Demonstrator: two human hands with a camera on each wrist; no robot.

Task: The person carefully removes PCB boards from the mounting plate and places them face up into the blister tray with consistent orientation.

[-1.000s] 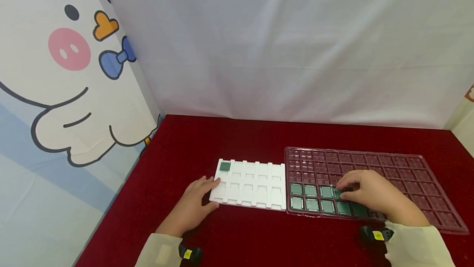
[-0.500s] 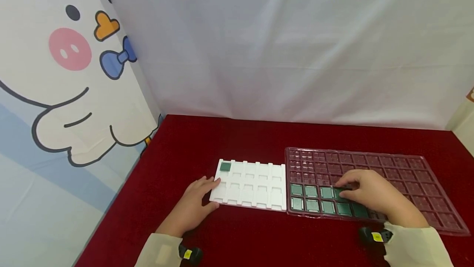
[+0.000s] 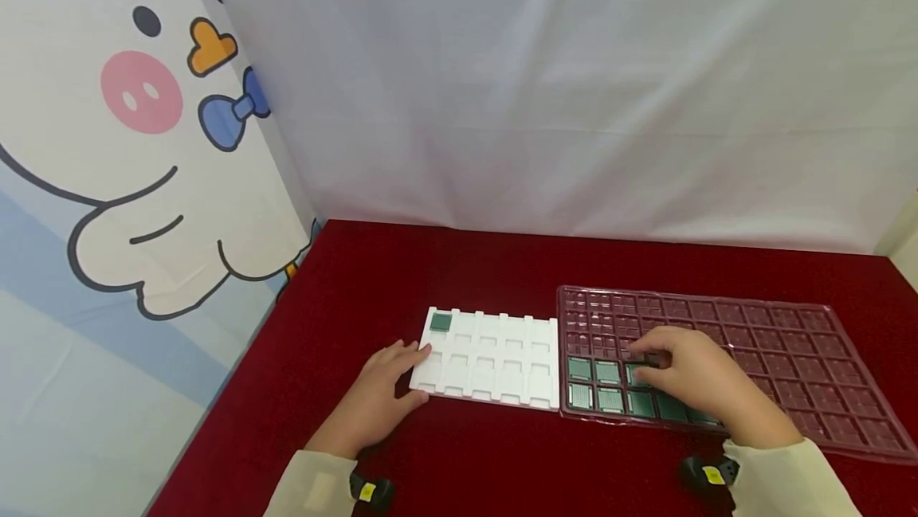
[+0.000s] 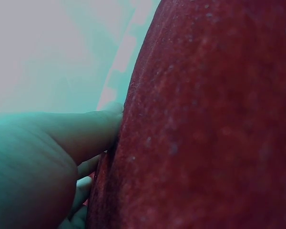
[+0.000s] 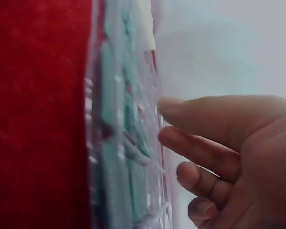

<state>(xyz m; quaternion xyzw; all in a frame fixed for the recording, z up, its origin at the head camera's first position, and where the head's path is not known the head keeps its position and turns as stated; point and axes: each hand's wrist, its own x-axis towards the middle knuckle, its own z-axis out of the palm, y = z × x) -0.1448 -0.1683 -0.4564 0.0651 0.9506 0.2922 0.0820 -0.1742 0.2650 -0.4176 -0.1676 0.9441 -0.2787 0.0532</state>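
My left hand (image 3: 385, 389) rests at the left edge of the white tray (image 3: 474, 397), its fingers and thumb along the side. A green square chip (image 3: 441, 323) sits in the far-left pocket of that tray. My right hand (image 3: 692, 374) reaches over the clear plastic tray (image 3: 774, 377), thumb and index finger close above a green chip (image 3: 636, 374) in its near-left part. In the right wrist view the thumb (image 5: 174, 105) and index finger are apart, with nothing showing between them. Several more green chips (image 3: 581, 397) fill the near-left pockets; the hand hides part of them.
The two trays lie side by side, nearly touching, on a red cloth-covered table (image 3: 502, 461). A white curtain (image 3: 574, 103) hangs behind, and a cartoon-printed cloth (image 3: 143, 222) stands at the left.
My right hand has moved left along the clear tray, from the fourth chip of the farther chip row to the third. The left hand stays at the white tray, and the view shifts slightly.
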